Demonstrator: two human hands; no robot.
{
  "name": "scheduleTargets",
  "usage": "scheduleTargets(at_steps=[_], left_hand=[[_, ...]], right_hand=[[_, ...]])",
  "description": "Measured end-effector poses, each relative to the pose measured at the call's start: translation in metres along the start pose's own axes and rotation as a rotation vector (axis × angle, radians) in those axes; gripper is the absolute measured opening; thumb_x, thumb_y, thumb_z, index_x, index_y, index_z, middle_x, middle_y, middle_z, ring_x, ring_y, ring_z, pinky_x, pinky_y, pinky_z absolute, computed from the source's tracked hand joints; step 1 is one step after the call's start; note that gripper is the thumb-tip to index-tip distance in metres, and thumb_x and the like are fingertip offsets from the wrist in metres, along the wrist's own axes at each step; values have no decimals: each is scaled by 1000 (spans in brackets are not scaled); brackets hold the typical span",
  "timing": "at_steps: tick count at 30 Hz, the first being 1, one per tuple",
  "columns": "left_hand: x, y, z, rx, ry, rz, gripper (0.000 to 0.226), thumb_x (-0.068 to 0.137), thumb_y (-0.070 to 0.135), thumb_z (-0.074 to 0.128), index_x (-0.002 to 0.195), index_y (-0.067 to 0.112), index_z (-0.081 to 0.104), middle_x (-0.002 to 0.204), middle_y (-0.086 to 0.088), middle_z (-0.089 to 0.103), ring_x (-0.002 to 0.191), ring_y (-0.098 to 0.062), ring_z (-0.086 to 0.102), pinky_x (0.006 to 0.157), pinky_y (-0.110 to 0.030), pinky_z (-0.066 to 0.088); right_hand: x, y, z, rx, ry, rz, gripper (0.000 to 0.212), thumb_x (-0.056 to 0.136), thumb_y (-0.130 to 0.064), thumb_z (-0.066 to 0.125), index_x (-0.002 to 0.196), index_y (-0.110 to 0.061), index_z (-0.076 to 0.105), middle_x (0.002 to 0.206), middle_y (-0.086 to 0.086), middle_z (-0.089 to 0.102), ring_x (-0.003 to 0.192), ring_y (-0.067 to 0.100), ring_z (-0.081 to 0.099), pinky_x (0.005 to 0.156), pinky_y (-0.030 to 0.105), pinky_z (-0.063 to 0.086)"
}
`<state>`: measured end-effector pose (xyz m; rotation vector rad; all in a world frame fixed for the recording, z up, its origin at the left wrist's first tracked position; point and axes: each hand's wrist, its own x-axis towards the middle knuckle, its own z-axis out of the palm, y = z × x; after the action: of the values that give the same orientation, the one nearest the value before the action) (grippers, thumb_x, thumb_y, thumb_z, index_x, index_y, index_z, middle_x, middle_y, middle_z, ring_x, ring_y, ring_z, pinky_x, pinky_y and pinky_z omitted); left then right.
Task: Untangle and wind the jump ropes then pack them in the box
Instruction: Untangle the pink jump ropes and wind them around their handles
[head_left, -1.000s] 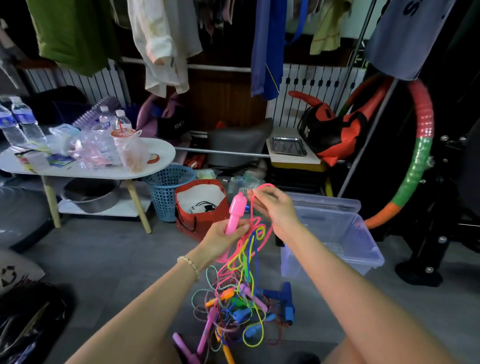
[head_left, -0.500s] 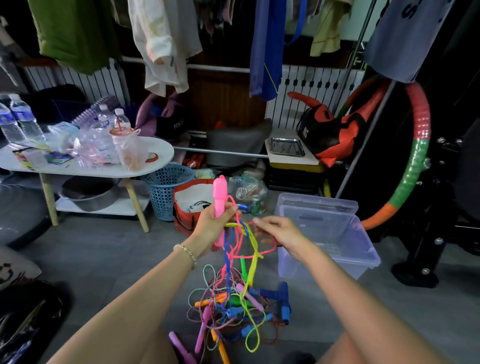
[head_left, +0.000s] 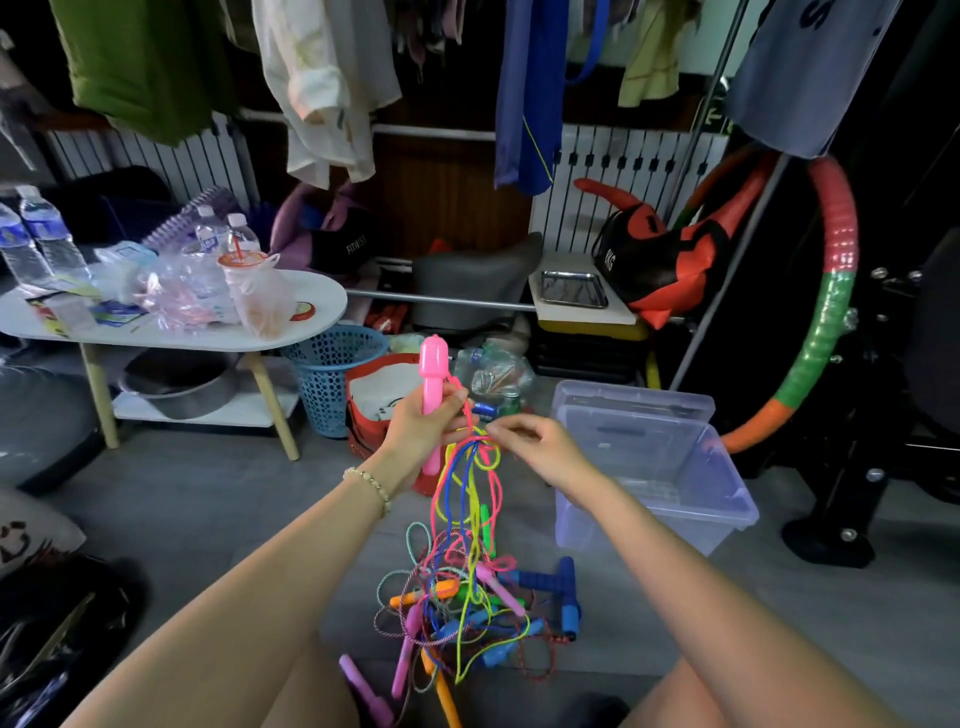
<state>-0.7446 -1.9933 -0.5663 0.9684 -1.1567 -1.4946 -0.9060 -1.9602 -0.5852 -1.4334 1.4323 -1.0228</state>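
My left hand (head_left: 415, 431) grips a pink jump-rope handle (head_left: 432, 379) upright in front of me. From it hang looped cords (head_left: 470, 483) in pink, blue and yellow, running down into a tangled pile of jump ropes (head_left: 467, 608) with coloured handles on the grey floor. My right hand (head_left: 540, 447) pinches the cords at the knot just right of my left hand. The clear plastic box (head_left: 727, 499) stands open on the floor to the right, with its lid leaning behind it.
A white low table (head_left: 322, 306) with bottles and bags stands at left. A blue basket (head_left: 332, 379) and a red bag (head_left: 363, 415) sit behind my hands. Clothes hang overhead. A hoop (head_left: 826, 322) and a black stand are at right.
My left hand has raised the pink handle and moved it left. My right hand has dropped from the top of the loop to the cords beside the left hand.
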Motion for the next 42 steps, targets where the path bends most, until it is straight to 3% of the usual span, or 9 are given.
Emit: scheduleTargets(at_steps=[5,9,14,19,23,30,36,39,42], left_hand=[[0,8,3,-62,30,5,9,94,7,54,86,11,53,82,-9,61,60,-12,70,60,-22,58],[-3,6,8,-81,23,2,8,94,7,54,87,11,55,82,-9,61,60,-10,69,64,-21,58],[-6,3,7,-78,46,9,10,94,6,54,85,11,54,84,-9,62,62,-11,70,64,-22,59],[-6,7,-1,-196,232,2,16,95,3,51,82,13,50,75,-6,56,49,-7,66,56,-18,56],[-7,11,8,-198,79,-3,11,95,6,51,87,12,49,81,-7,57,59,-12,70,66,-24,59],[-9,11,11,-114,31,-26,12,96,7,51,85,12,50,81,-6,56,58,-11,69,61,-22,58],[-8,13,6,-49,-32,-14,8,95,8,51,89,12,51,86,-6,60,62,-11,70,63,-21,58],[-7,17,11,-49,-52,0,7,96,8,51,90,11,51,85,-6,60,62,-11,70,64,-22,59],[-3,20,12,-43,-52,7,7,96,10,50,91,12,54,86,-6,62,62,-10,70,65,-22,58]], right_hand=[[1,1,3,65,33,-21,13,76,-26,76,81,-23,64,81,-3,65,78,11,58,70,21,43],[-2,-7,5,267,-88,323,37,80,-49,67,99,-18,62,91,3,70,84,20,67,76,33,57],[-1,2,5,568,30,317,22,81,-8,70,96,-14,55,68,0,69,60,10,66,67,25,57],[-10,8,-7,527,-95,154,31,81,6,63,98,-18,56,80,-5,73,71,7,68,68,18,52],[-12,7,-5,466,-159,225,44,72,-24,73,112,-18,57,89,0,67,78,13,63,77,26,52],[-9,-7,7,318,-105,341,48,70,-64,63,100,-26,65,96,-5,65,94,15,60,96,37,48],[-16,-5,0,-52,-81,252,54,80,-61,58,125,-31,54,132,-6,50,122,13,45,93,29,38],[-18,-12,-1,-16,-171,103,28,87,-39,61,111,-25,65,113,-10,65,103,-2,57,93,17,39],[-16,-20,0,85,-214,50,10,91,-17,59,93,-16,68,78,-9,73,76,1,67,75,17,50]])
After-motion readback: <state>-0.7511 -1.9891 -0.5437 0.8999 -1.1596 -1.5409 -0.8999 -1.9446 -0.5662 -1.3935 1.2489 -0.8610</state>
